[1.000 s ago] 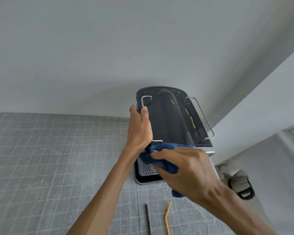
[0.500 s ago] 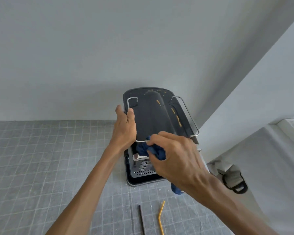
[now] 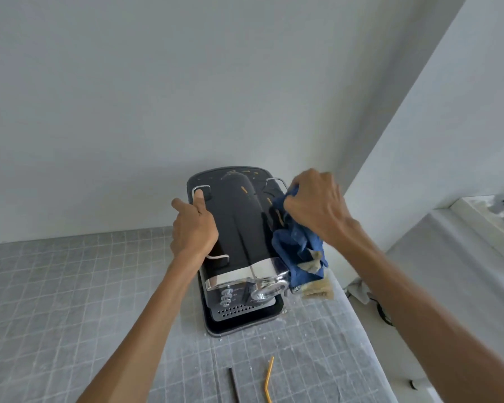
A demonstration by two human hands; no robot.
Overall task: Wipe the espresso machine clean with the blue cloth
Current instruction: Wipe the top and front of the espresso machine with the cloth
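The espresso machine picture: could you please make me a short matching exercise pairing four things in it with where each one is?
Things:
1. blue cloth
2. left hand
3. yellow straw
4. perforated drip tray

Places:
A. on the machine's left rail
B. lying on the grid mat, near edge
C. bunched in the right hand, at the machine's right side
D. at the machine's front base

Pairs: 1-C, 2-A, 3-B, 4-D

- one view only, from a camera on the person's head, wide-angle, so straight edges bow near the frame borders
- it faces forward and down over both forearms, toward the wall (image 3: 186, 82) behind the table (image 3: 56, 301)
- it sits close: the espresso machine (image 3: 239, 228) fills the centre, at arm's reach
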